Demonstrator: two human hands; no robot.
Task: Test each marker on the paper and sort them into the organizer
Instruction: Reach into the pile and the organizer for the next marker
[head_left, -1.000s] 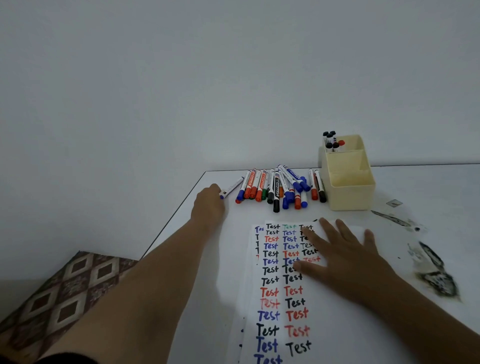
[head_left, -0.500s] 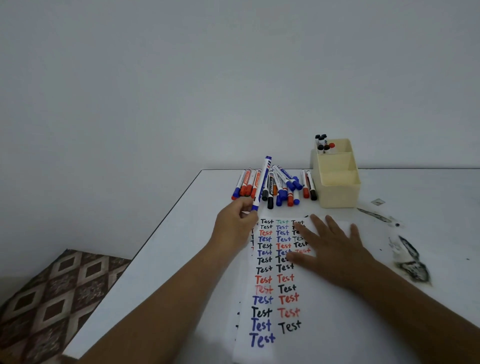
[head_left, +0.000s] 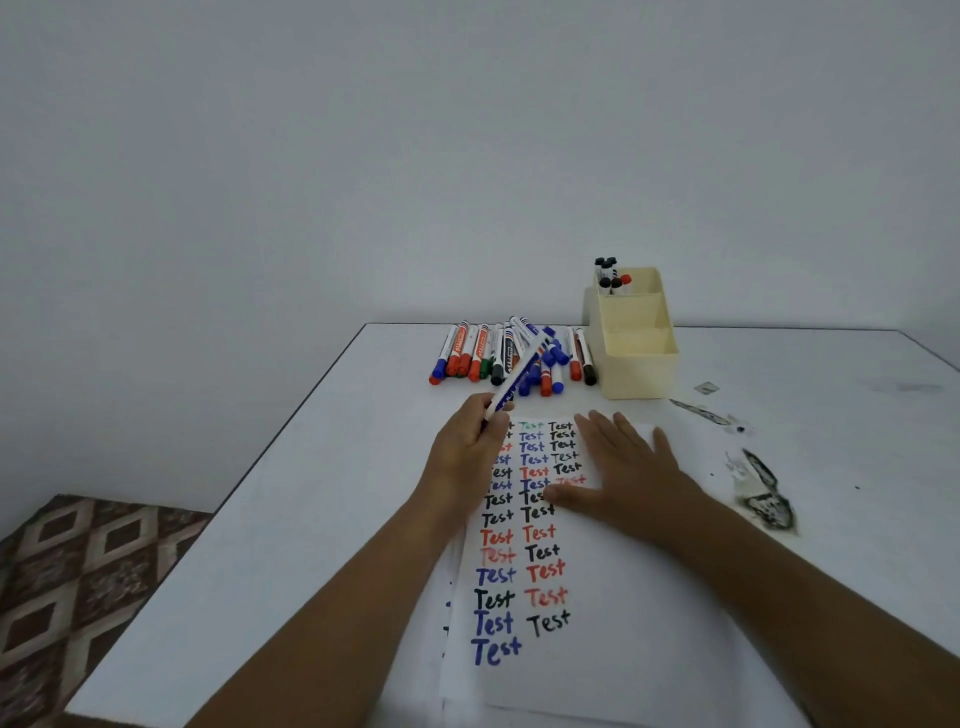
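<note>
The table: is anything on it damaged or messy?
Yes. To the right of the paper, the table's white surface bears dark blotches and streaks, like ink stains or peeled coating. I cannot tell which.

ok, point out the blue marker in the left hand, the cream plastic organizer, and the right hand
blue-capped white marker (head_left: 519, 371), head view, mid barrel.
cream plastic organizer (head_left: 640, 375), head view, front wall.
right hand (head_left: 631, 470), head view, back of hand.

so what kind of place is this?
Probably a home room, not a lab: a plain white table against a bare wall, patterned floor covering beside it, whiteboard markers and a cream desk organizer.
</note>
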